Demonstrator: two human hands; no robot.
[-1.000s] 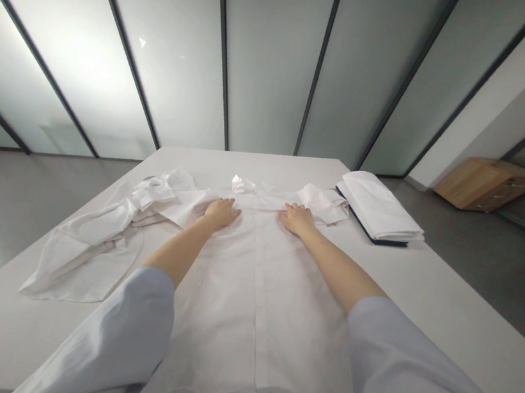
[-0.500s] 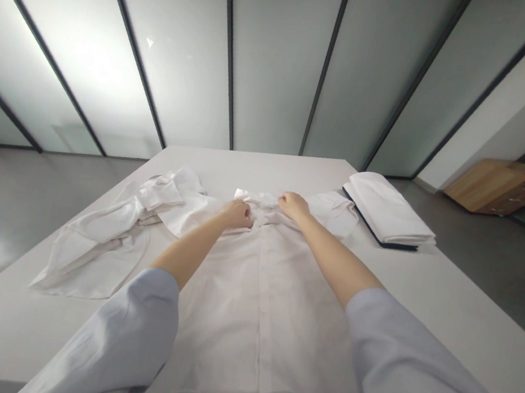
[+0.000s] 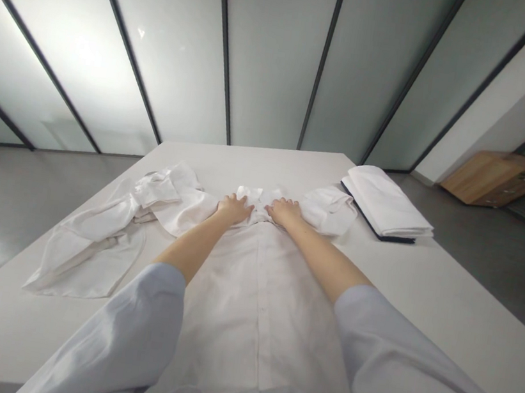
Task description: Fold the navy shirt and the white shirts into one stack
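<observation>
A white shirt point(image 3: 255, 286) lies spread on the table, its front placket running down the middle towards me and its collar end at the far side. My left hand point(image 3: 236, 208) rests on the cloth just left of the collar, fingers spread. On the right of the collar, my right hand point(image 3: 284, 212) lies flat with its fingers apart, pressing on the fabric. Neither hand grips the cloth. Below the collar the fabric is bunched in small creases. Part of the shirt's upper front is hidden under both hands.
Another white garment point(image 3: 92, 238) lies crumpled on the left of the white table point(image 3: 422, 308). A folded white stack point(image 3: 387, 203) with a dark layer beneath sits at the right edge. A wooden cabinet point(image 3: 492, 178) stands on the floor beyond, near frosted glass panels point(image 3: 276, 56).
Both hands have opened from a closed grip on the shirt's collar area and now lie flat on it. The right hand has come slightly down and left; the view has shifted a little.
</observation>
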